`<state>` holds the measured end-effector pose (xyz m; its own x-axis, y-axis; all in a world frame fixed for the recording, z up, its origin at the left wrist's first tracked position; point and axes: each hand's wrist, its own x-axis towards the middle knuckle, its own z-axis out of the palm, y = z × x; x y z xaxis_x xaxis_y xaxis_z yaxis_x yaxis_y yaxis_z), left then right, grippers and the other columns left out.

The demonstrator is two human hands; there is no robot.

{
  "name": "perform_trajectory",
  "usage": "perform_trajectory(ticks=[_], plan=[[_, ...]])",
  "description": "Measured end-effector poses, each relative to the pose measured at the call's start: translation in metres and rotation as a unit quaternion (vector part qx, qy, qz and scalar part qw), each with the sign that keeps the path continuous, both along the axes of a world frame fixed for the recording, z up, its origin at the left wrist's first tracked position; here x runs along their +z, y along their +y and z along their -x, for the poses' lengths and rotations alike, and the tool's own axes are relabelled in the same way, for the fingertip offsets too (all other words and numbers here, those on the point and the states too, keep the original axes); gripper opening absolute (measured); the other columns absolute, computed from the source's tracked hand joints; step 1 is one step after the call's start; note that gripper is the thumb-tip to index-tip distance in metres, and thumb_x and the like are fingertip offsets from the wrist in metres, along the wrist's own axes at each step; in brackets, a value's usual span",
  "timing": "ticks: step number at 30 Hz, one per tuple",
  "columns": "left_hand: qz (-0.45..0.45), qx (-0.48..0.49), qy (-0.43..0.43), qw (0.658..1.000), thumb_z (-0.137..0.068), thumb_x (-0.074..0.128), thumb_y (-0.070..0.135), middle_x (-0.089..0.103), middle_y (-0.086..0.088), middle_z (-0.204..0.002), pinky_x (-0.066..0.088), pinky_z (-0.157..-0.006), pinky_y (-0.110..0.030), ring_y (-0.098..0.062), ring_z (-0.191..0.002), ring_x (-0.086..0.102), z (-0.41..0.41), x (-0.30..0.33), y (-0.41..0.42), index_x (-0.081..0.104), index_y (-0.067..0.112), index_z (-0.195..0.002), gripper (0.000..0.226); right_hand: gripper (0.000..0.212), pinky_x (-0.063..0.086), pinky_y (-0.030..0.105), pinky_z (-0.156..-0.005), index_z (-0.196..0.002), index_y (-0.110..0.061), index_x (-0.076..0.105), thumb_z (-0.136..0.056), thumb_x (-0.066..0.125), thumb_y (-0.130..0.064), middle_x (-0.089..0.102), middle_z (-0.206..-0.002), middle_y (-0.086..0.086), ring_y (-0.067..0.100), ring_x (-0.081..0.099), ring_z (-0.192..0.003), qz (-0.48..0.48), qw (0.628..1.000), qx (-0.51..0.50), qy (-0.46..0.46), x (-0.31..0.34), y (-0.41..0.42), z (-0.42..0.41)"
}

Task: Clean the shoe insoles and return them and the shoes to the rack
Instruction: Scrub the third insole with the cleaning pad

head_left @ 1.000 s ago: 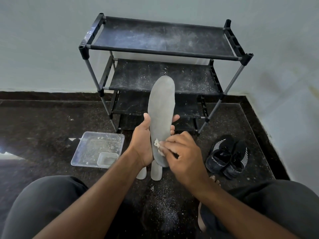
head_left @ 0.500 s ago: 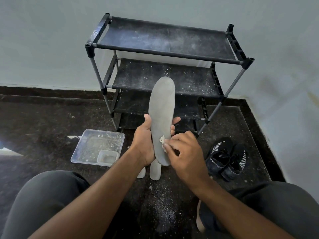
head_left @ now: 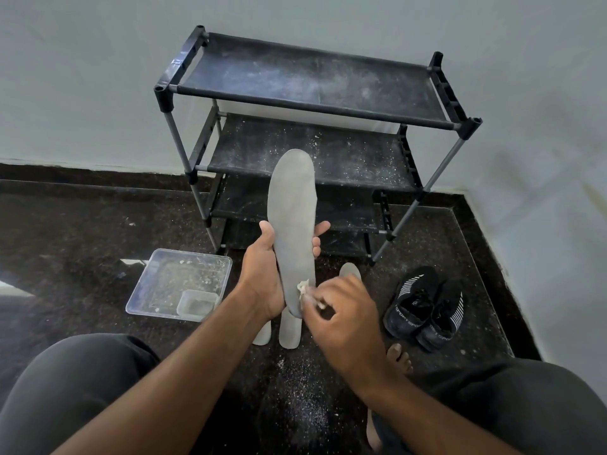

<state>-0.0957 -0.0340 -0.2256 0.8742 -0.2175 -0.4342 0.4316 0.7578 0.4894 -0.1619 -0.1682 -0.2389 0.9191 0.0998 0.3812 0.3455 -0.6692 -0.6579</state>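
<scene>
My left hand (head_left: 262,277) grips a long grey insole (head_left: 292,221) upright by its lower half, thumb on the left edge and fingertips showing on the right edge. My right hand (head_left: 341,310) pinches a small whitish wad of cloth (head_left: 303,287) and presses it against the insole's heel end. More grey insoles (head_left: 289,333) lie on the floor below my hands, partly hidden. A pair of black shoes (head_left: 423,307) with white stripes stands on the floor to the right. The black shoe rack (head_left: 312,103) stands ahead against the wall, its shelves dusty and bare.
A clear plastic tray (head_left: 179,284) with a small tub inside sits on the dark floor to the left. My knees fill the lower corners and a bare foot (head_left: 399,356) shows near the shoes. A wall closes off the right side.
My right hand with the cloth wad has slid down and slightly right along the insole's heel end. The left hand keeps its hold on the insole.
</scene>
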Motion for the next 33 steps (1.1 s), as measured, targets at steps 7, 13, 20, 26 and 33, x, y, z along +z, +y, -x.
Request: perform_trajectory(ticks=[7,13,20,26,33], plan=[[-0.048,-0.044,0.016,0.998,-0.104,0.021,0.069,0.074,-0.015,-0.122,0.055,-0.092,-0.036,-0.023,-0.097,0.068,0.012,-0.008,-0.018,0.058,0.001,-0.142,0.087,0.015,0.048,0.033,-0.070,-0.080,-0.009,0.071,-0.093,0.068,-0.016,0.058,-0.079,-0.004,0.016,0.049,-0.082,0.053,0.998,-0.001,-0.022,0.001,-0.012,-0.011],[-0.116,-0.059,0.025,0.991,-0.106,0.018,0.066,0.069,-0.017,-0.134,0.046,-0.113,-0.044,-0.031,-0.129,0.064,0.021,-0.008,-0.029,0.064,0.003,-0.134,0.083,0.021,0.048,0.034,-0.072,-0.079,-0.008,0.068,-0.097,0.063,-0.017,0.056,-0.079,-0.001,0.018,0.048,-0.082,0.104,0.993,-0.026,-0.051,0.001,-0.014,-0.019],[-0.177,-0.069,0.014,0.982,-0.109,0.022,0.058,0.075,-0.017,-0.122,0.055,-0.097,-0.042,-0.028,-0.113,0.073,0.031,-0.004,-0.036,0.066,0.005,-0.131,0.072,0.017,0.046,0.038,-0.066,-0.081,-0.007,0.070,-0.096,0.066,-0.015,0.057,-0.078,0.000,0.019,0.046,-0.078,0.115,0.986,-0.070,-0.098,0.002,-0.026,-0.036],[-0.180,-0.066,0.005,0.981,-0.108,0.023,0.058,0.075,-0.017,-0.120,0.054,-0.101,-0.043,-0.028,-0.111,0.074,0.030,0.000,-0.033,0.066,0.005,-0.131,0.072,0.025,0.044,0.040,-0.064,-0.073,-0.007,0.063,-0.097,0.063,-0.013,0.052,-0.075,0.001,0.020,0.044,-0.075,0.112,0.988,-0.038,-0.102,-0.002,-0.016,-0.027],[-0.181,-0.099,-0.018,0.978,-0.110,0.026,0.054,0.074,-0.021,-0.122,0.062,-0.082,-0.040,-0.030,-0.105,0.074,0.038,-0.001,-0.040,0.068,0.009,-0.132,0.065,0.009,0.047,0.035,-0.069,-0.089,-0.008,0.074,-0.093,0.069,-0.015,0.056,-0.083,-0.002,0.016,0.046,-0.083,0.080,0.988,-0.112,-0.076,0.013,-0.040,-0.051]])
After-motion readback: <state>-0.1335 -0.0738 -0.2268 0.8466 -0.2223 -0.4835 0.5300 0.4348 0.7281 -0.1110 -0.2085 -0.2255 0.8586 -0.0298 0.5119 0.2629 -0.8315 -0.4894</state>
